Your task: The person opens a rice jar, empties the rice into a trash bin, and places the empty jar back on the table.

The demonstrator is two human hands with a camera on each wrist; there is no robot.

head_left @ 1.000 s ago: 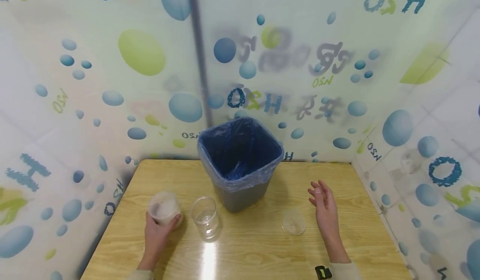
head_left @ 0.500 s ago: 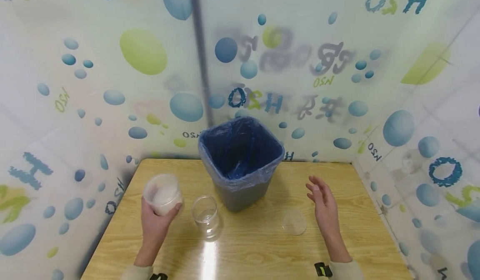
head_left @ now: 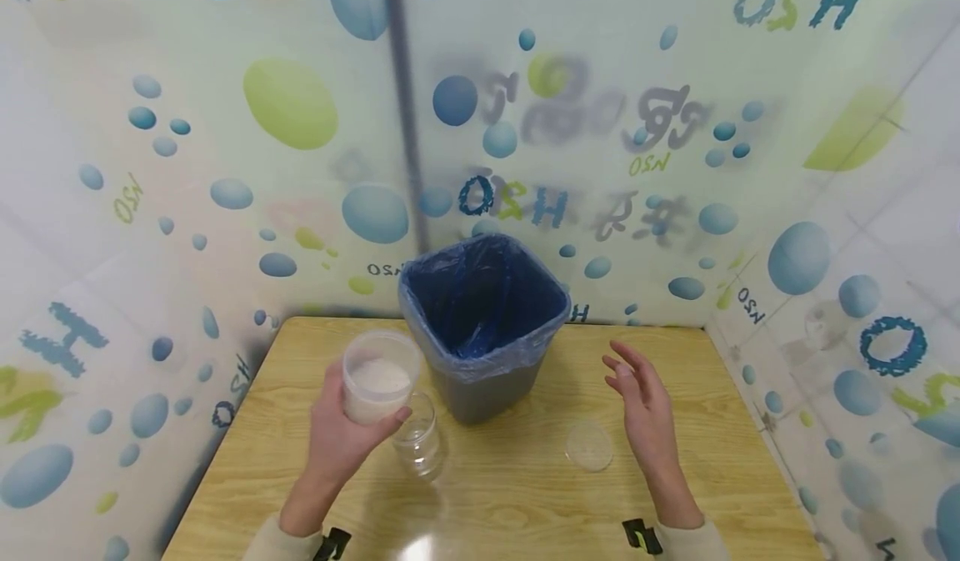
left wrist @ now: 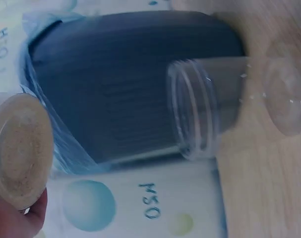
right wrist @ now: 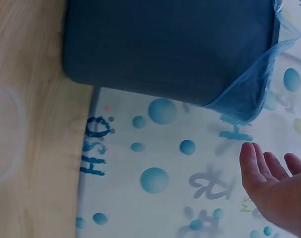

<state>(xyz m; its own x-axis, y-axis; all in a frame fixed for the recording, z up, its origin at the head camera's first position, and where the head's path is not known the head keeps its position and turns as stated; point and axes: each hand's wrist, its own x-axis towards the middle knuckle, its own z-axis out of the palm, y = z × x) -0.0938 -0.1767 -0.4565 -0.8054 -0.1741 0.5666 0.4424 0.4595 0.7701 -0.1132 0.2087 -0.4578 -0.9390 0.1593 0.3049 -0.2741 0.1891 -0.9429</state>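
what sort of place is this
Probably a small curtained-off indoor work booth: what look like bubble-print curtains hang behind and on both sides of a wooden table, with a bag-lined bin standing on it.

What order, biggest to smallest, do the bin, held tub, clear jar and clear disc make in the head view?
1. Bin
2. Tub; held nearer than the jar, perhaps exaggerating its size
3. Clear jar, partly hidden
4. Clear disc
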